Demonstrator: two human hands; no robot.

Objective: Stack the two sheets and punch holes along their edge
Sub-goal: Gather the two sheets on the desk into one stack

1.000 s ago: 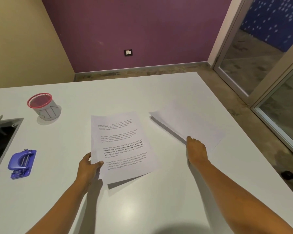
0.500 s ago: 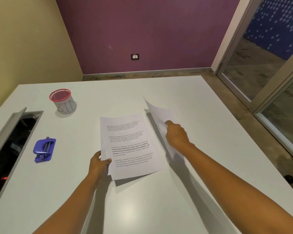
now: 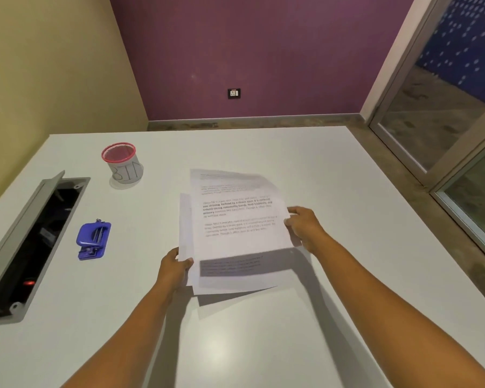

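Two white printed sheets overlap in the middle of the white table [image 3: 263, 345]. The upper sheet [image 3: 235, 214] hangs slightly curled over the lower sheet [image 3: 233, 278], which shows along the left and near edges. My right hand [image 3: 303, 228] pinches the upper sheet's right edge. My left hand [image 3: 174, 268] grips the near left corner of the lower sheet. A blue hole punch [image 3: 93, 240] lies on the table to the left, apart from both hands.
A grey cup with a red mesh rim [image 3: 122, 163] stands at the back left. An open cable hatch [image 3: 31, 242] is cut into the table's left side. Glass doors stand at the right.
My right hand has carried the second sheet leftward and over the first one, text side now up. My left hand stayed on the first sheet's corner.
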